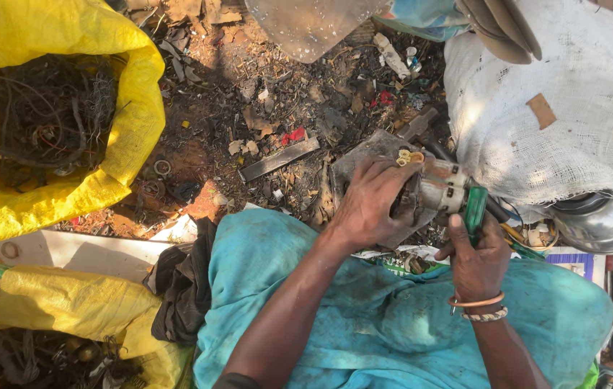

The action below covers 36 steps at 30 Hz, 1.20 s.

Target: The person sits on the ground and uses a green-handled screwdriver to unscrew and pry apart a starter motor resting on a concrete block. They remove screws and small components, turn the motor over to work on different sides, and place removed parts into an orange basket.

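Turquoise cloth [393,317] over the person's lap fills the foreground, and just beyond its far edge both hands work on a small grey motor part [440,189] held above the littered ground [249,108]. It looks like a dense metal lump, stiff and probably heavy for its bulk, with grimy surfaces that could slip; the round casing seems the safest place to take hold. Left hand [367,205] wraps that casing from the side away from the white sack [573,122], fingers curled tight around it. Right hand [476,263], nearer the lap, is closed in a fist on a green-handled screwdriver [475,209] whose tip meets the motor part. A yellow sack [133,101] of tangled wire sits well apart, across the ground from the motor part.
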Each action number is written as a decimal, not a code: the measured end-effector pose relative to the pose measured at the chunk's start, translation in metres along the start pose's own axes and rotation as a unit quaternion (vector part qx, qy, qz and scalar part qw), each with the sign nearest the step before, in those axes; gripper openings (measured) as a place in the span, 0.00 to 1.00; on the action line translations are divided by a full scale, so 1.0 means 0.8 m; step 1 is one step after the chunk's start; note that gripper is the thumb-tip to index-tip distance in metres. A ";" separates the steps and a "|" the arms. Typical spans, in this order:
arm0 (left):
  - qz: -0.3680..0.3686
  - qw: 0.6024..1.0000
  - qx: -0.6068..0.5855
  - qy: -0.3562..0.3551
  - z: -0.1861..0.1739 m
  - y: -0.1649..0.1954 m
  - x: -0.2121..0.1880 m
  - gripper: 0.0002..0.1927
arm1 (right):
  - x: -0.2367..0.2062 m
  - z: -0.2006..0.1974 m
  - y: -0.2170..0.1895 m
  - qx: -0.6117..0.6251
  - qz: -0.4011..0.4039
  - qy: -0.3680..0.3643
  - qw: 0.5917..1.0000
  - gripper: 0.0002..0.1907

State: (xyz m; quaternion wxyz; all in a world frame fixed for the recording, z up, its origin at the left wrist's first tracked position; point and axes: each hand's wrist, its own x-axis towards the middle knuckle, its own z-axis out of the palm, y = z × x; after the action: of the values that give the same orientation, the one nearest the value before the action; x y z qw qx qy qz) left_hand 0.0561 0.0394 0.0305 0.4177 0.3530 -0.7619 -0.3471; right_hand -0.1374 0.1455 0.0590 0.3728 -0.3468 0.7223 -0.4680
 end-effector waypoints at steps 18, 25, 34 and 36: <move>-0.305 0.683 -0.662 0.036 -0.025 -0.062 -0.021 0.34 | -0.027 -0.036 -0.003 -0.027 0.071 -0.007 0.997 0.15; -0.340 0.825 -0.451 -0.003 -0.023 -0.034 -0.048 0.20 | -0.051 -0.026 -0.045 -0.005 0.037 -0.023 0.999 0.14; -0.247 0.951 -0.119 -0.147 -0.149 0.095 -0.165 0.16 | -0.067 -0.083 0.049 0.009 0.001 -0.020 1.000 0.12; -0.324 0.931 -0.137 -0.096 -0.191 0.119 -0.197 0.16 | -0.059 -0.088 0.051 -0.016 -0.021 -0.008 1.000 0.12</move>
State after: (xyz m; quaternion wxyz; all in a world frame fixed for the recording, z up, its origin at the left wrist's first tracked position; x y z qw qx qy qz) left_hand 0.2304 0.1828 0.1096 0.2521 0.4851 -0.5875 -0.5966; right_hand -0.1813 0.2284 0.0508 0.3631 -0.3718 0.7190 -0.4614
